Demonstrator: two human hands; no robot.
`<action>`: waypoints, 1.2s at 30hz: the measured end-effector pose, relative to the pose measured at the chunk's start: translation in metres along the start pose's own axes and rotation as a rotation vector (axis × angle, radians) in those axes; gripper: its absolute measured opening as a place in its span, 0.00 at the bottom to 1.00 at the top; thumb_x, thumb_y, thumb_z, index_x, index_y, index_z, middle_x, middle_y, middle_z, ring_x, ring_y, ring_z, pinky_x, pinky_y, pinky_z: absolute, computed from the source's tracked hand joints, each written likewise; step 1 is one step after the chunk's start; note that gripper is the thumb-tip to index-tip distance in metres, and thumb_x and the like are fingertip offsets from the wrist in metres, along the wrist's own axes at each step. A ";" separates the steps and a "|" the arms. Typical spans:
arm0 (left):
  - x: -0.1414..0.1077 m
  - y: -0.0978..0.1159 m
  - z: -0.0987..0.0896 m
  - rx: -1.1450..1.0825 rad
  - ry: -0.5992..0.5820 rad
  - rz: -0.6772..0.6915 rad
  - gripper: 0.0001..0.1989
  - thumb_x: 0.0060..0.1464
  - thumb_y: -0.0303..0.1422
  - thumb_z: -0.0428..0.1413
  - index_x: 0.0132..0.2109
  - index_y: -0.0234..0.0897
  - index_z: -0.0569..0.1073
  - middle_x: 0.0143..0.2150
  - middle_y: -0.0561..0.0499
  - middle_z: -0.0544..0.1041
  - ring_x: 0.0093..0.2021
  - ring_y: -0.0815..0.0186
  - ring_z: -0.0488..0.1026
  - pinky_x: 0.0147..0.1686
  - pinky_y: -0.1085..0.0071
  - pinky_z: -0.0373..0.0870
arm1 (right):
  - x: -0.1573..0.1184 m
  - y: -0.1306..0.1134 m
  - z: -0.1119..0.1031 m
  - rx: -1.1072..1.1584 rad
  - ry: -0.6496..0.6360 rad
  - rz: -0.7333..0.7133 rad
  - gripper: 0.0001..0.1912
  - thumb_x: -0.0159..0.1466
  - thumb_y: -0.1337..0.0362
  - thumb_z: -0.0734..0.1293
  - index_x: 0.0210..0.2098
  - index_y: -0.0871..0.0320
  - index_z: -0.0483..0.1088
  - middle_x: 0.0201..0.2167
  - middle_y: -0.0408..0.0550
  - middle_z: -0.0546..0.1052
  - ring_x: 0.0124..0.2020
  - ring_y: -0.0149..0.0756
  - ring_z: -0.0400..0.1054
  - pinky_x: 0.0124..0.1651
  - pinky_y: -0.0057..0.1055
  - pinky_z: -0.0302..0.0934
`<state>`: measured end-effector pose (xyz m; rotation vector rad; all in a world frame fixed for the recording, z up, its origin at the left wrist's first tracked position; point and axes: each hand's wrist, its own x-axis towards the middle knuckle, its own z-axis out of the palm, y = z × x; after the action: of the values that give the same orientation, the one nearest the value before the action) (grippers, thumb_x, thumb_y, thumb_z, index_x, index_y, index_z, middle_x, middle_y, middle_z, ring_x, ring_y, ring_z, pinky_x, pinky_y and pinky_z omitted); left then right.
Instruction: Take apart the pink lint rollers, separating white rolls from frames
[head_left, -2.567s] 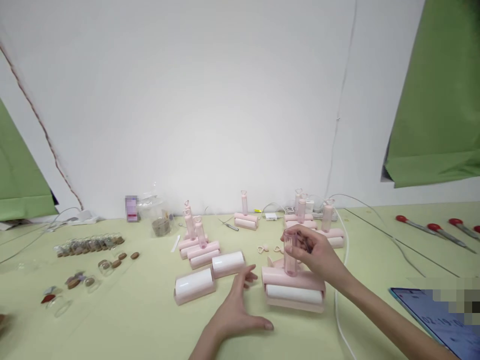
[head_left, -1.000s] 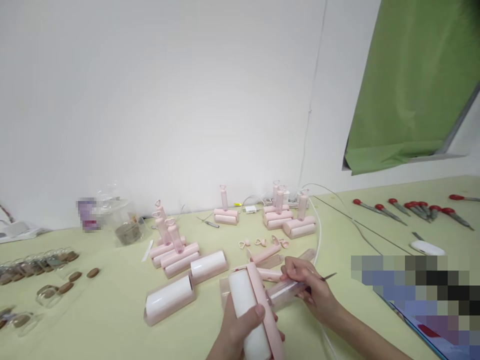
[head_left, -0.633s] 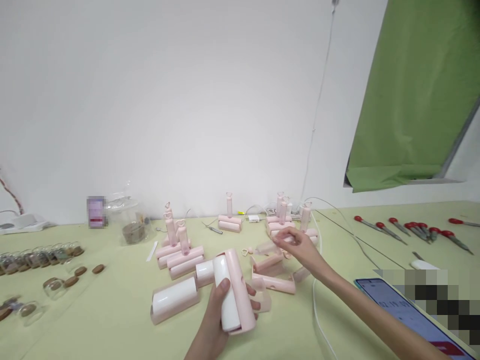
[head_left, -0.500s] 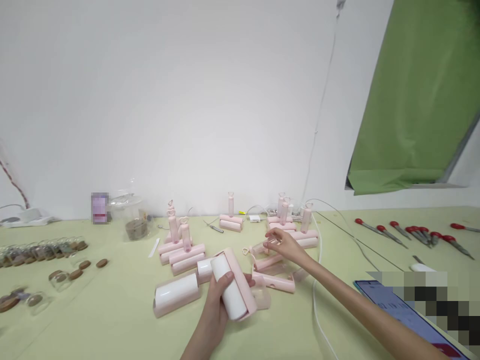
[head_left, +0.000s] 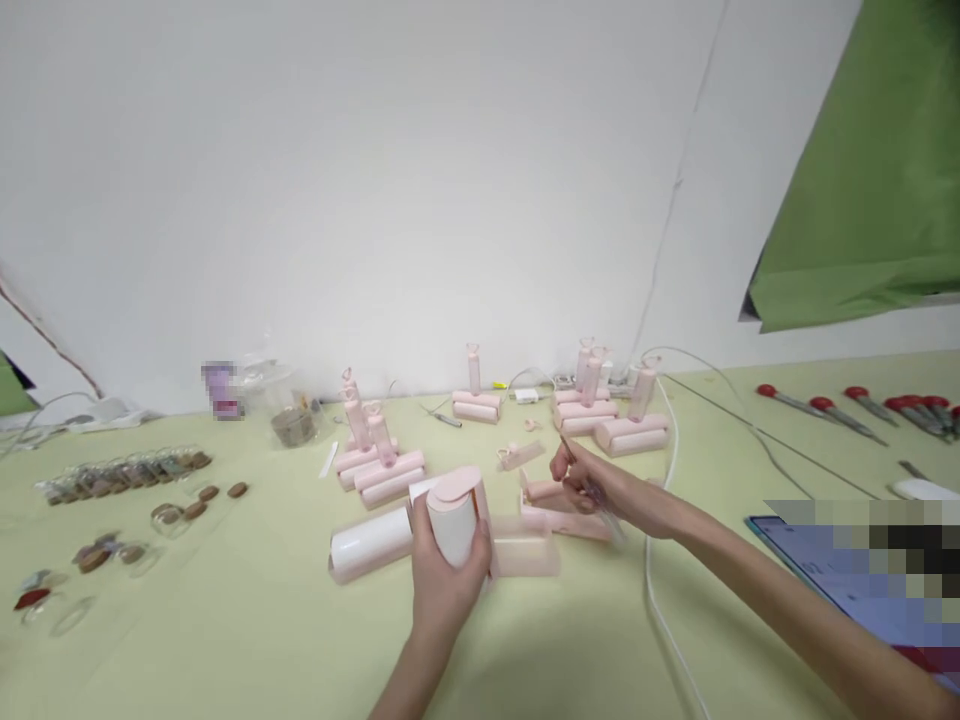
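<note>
Left hand (head_left: 444,580) wraps a white roller (head_left: 455,520) in its pink cover, held just above the table (head_left: 225,640). Right hand (head_left: 600,490) pinches a thin clear handle (head_left: 609,520), blurred, beside loose pink parts (head_left: 559,520). Finished rollers (head_left: 615,425) stand behind.

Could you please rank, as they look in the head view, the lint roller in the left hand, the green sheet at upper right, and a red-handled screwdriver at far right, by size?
1. green sheet, though cropped by the picture edge.
2. lint roller, gripped by the left hand; nearness enlarges it.
3. red-handled screwdriver, thin and farther off.
</note>
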<state>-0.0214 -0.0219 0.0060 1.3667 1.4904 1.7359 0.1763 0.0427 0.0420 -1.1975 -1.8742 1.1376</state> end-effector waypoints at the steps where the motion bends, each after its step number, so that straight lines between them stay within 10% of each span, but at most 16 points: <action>1: 0.001 0.001 -0.001 0.008 -0.013 0.019 0.18 0.42 0.35 0.56 0.42 0.39 0.63 0.36 0.48 0.68 0.37 0.60 0.68 0.37 0.67 0.65 | -0.006 -0.009 0.005 0.124 -0.094 0.004 0.12 0.63 0.56 0.52 0.30 0.56 0.59 0.18 0.37 0.59 0.18 0.28 0.55 0.21 0.24 0.53; 5: 0.003 -0.003 -0.001 0.070 -0.012 0.090 0.19 0.43 0.34 0.56 0.43 0.39 0.62 0.38 0.47 0.69 0.38 0.60 0.68 0.38 0.66 0.65 | -0.024 -0.035 0.031 0.245 -0.365 0.005 0.17 0.63 0.50 0.53 0.39 0.55 0.62 0.16 0.35 0.61 0.13 0.24 0.50 0.13 0.19 0.44; 24: 0.006 -0.017 -0.008 0.303 -0.220 0.520 0.18 0.44 0.28 0.54 0.45 0.40 0.61 0.37 0.50 0.72 0.35 0.65 0.71 0.34 0.71 0.68 | -0.032 -0.033 0.057 0.635 -0.504 0.250 0.18 0.62 0.51 0.56 0.25 0.58 0.61 0.08 0.30 0.51 0.07 0.19 0.34 0.07 0.17 0.33; 36: 0.002 0.008 0.023 0.154 -0.162 0.188 0.15 0.46 0.34 0.54 0.41 0.38 0.59 0.32 0.50 0.73 0.28 0.64 0.71 0.26 0.71 0.66 | -0.024 -0.024 0.054 0.706 -0.264 0.111 0.21 0.60 0.48 0.57 0.21 0.56 0.53 0.08 0.30 0.48 0.09 0.20 0.33 0.08 0.19 0.30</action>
<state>0.0002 -0.0116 0.0120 1.7331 1.4712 1.6004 0.1310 -0.0026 0.0395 -0.7727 -1.3776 1.8841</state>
